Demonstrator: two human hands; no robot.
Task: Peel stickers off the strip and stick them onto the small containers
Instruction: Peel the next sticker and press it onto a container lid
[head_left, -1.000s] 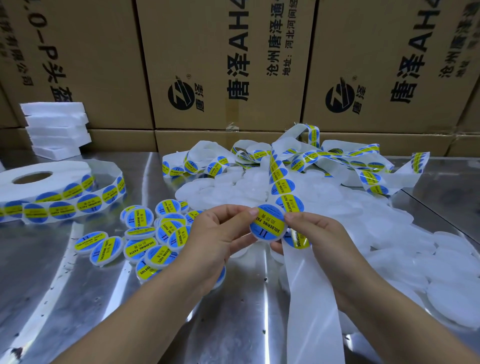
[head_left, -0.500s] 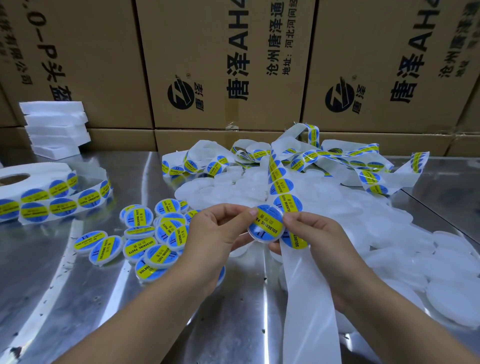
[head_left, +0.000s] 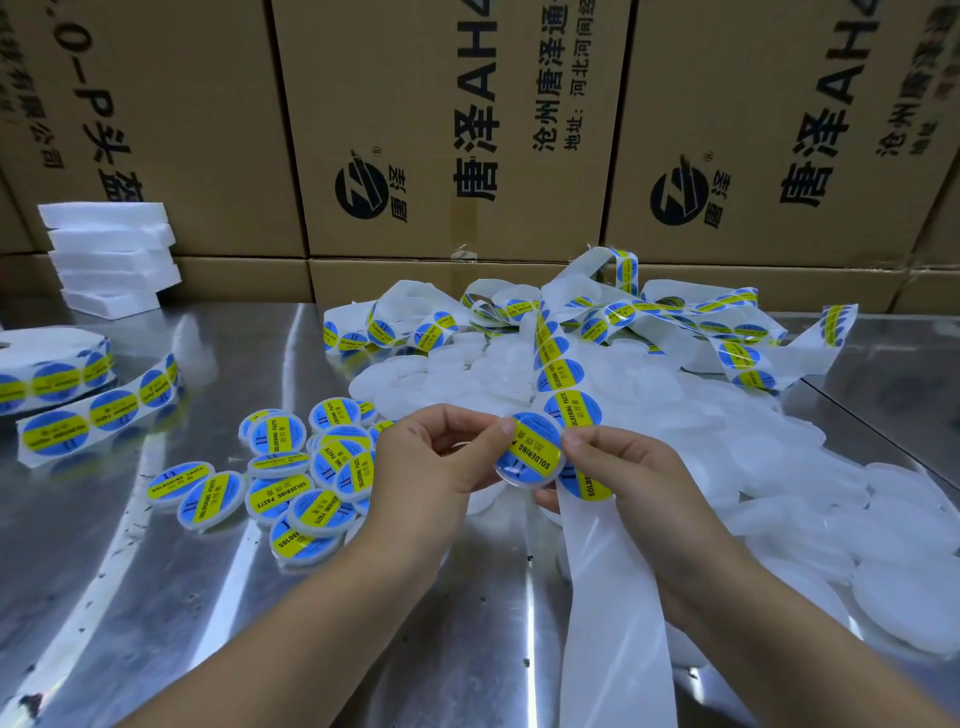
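1. Above the worktop (head_left: 208, 597), the container (head_left: 519, 479) has barely moved; its sticker (head_left: 532, 449) is now pressed flat, so labelling is judged done.
2. It is pinched in the grip of the left hand (head_left: 436, 457), the strip (head_left: 613, 597) in that of the right hand (head_left: 639, 488).

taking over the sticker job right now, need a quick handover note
Left hand grips a small round container, its blue-and-yellow sticker already on top.
Right hand holds the white backing strip, thumb at that sticker's edge.
Done: a pile of labelled containers lies to the left on the steel table.
Left: press this sticker flat, set the container on the pile, then work through the heap of plain white containers on the right. The strip carries more stickers.
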